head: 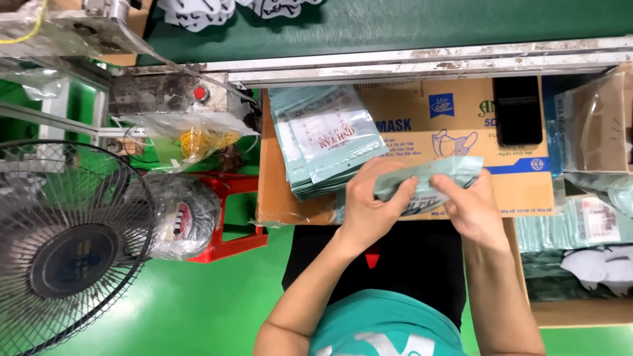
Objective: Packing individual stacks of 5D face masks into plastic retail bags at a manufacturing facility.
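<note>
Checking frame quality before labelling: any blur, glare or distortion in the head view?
Head view: lighting even and flat, shadows soft. Both hands, left and right, and the pouch they hold look slightly soft. Mild glare on the clear plastic bag. The fan at the left edge looks stretched by the wide lens.

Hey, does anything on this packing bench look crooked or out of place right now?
The stack of pale green pouches on the flattened cardboard box is fanned and skewed, not squared. Otherwise nothing stands out; both hands grip one pouch.
</note>
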